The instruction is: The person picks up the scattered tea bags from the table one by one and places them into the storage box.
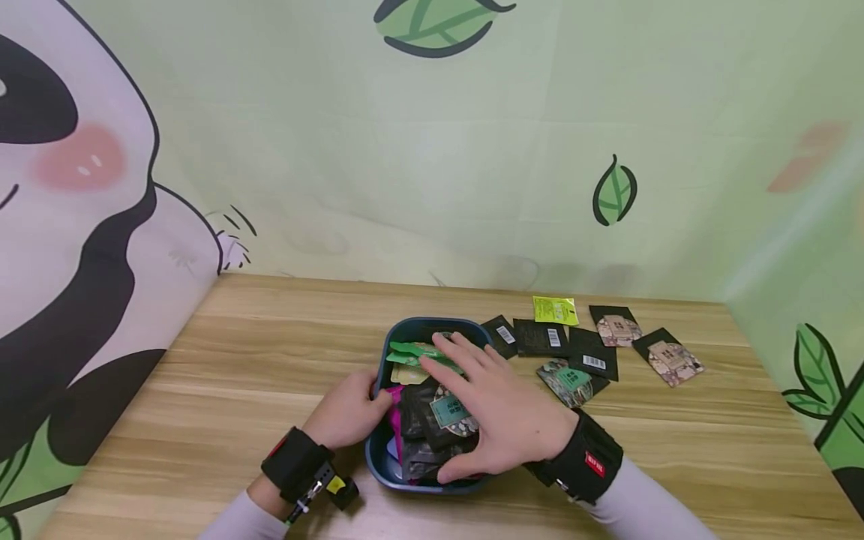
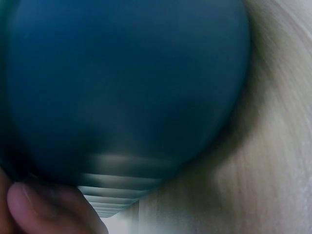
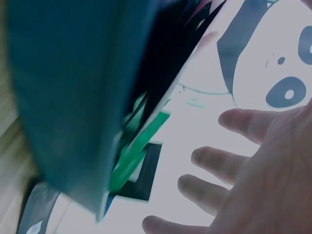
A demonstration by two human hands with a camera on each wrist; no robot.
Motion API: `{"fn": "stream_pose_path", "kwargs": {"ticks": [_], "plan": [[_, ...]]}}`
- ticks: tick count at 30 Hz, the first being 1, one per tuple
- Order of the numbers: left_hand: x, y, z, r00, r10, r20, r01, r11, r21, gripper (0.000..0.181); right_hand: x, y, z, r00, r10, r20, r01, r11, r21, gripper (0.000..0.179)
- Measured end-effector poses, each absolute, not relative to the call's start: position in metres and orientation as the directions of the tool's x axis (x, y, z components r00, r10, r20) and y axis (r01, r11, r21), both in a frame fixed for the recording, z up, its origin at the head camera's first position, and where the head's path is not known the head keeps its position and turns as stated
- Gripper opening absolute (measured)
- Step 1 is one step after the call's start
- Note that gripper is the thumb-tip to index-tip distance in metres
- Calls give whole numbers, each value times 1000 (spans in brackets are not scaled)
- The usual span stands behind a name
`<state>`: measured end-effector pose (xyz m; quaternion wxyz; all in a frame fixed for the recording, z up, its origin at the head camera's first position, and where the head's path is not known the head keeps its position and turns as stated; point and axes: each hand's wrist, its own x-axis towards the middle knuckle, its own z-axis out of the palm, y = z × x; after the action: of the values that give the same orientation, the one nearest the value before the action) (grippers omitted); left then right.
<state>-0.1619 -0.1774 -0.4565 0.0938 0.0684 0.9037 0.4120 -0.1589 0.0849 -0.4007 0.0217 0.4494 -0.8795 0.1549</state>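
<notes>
A dark blue plastic bin (image 1: 375, 457) full of packets stands on the table. At its left edge my left hand (image 1: 347, 409) holds the rim, thumb on top; in the left wrist view a fingertip (image 2: 31, 202) lies against the outer wall. My right hand (image 1: 502, 409) spreads over the bin's right side with fingers apart and nothing held, and the right wrist view shows its palm facing the bin. Below it lie black packets (image 1: 418, 424), one with a teal label (image 1: 448, 410). A green packet (image 1: 412, 351) and a magenta packet (image 1: 394, 416) also show inside.
Right of the bin lie several flat black packets (image 1: 540, 339), some with pictured fronts (image 1: 668, 358). A yellow packet (image 1: 555, 310) lies behind them. A printed cloth wall (image 1: 405, 187) rises at the table's (image 1: 283, 337) back edge.
</notes>
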Motion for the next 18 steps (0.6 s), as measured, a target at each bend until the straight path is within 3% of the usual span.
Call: {"fn": "stream_pose_path", "kwargs": {"ticks": [10, 18], "plan": [[-161, -177, -457, -978, 180, -103, 45, 668, 743, 18, -179, 149, -414, -723, -664, 189, -690, 681, -247, 117], [-162, -178, -459, -980, 175, -99, 45, 672, 740, 17, -191, 211, -422, -831, -541, 129, -554, 785, -276, 113]]}}
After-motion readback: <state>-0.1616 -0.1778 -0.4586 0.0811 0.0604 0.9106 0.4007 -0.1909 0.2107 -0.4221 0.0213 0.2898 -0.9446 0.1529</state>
